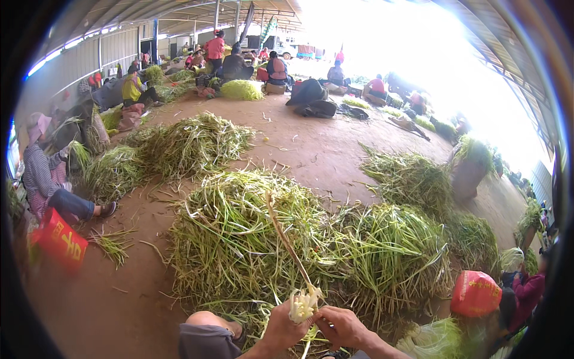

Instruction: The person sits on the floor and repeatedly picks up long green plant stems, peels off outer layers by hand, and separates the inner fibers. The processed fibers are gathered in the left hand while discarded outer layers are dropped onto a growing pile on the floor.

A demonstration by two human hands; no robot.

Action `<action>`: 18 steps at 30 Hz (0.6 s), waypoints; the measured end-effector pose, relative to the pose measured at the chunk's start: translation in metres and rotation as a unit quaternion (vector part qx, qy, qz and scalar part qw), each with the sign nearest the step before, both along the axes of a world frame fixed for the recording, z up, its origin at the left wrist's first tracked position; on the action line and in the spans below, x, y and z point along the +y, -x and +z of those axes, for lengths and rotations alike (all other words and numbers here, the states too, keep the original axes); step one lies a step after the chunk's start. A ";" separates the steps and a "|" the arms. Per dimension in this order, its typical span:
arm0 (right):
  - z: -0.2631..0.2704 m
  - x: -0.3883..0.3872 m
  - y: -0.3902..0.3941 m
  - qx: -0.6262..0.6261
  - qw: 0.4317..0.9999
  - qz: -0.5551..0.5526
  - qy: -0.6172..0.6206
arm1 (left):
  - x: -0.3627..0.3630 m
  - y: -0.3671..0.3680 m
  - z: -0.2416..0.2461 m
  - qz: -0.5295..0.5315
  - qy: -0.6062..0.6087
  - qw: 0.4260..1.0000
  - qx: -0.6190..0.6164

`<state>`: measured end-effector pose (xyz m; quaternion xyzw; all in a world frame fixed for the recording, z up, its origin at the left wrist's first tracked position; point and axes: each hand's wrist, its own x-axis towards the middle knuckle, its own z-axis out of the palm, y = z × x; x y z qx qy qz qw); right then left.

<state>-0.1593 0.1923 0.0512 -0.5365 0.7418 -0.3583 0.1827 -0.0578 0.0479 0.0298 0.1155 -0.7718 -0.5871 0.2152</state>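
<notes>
A small bundle of pale stalks [304,306], cut ends upward, is gripped in my left hand [283,326]. Against the bundle's right side, my right hand [344,326] pinches with thumb and fingers; the exact part between the fingertips is hidden. One long brown dried stem or leaf [287,240] rises from the bundle and leans to the upper left. Loose green and white leaves hang below my hands. Just beyond lies a large heap of green stalks [246,224], joined on the right by another heap of stalks [390,247].
More stalk piles lie at the left [197,139] and right [408,179]. Bunched pale stalks [432,339] sit at my lower right, near a red bag [476,294]. A seated person [45,166] works at the left, beside another red bag [60,240]. Several people sit farther back.
</notes>
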 end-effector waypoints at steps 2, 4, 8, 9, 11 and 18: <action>0.000 0.000 0.001 -0.005 0.999 -0.032 -0.026 | -0.001 0.001 -0.003 -0.008 -0.001 1.000 0.004; 0.000 0.000 0.002 0.006 1.000 -0.022 -0.001 | 0.000 0.001 -0.005 -0.006 0.007 1.000 0.009; 0.000 0.000 0.000 0.058 0.997 -0.042 -0.001 | 0.002 0.000 -0.003 -0.002 0.006 1.000 0.008; 0.001 0.000 -0.001 0.068 0.997 -0.047 -0.008 | 0.002 -0.001 -0.002 0.000 0.006 1.000 0.008; 0.000 0.000 -0.002 0.094 0.994 -0.049 -0.006 | 0.002 -0.001 -0.002 -0.006 0.019 1.000 0.014; -0.009 0.009 0.022 0.213 0.968 -0.128 0.030 | -0.010 -0.002 0.000 0.025 0.055 0.997 0.037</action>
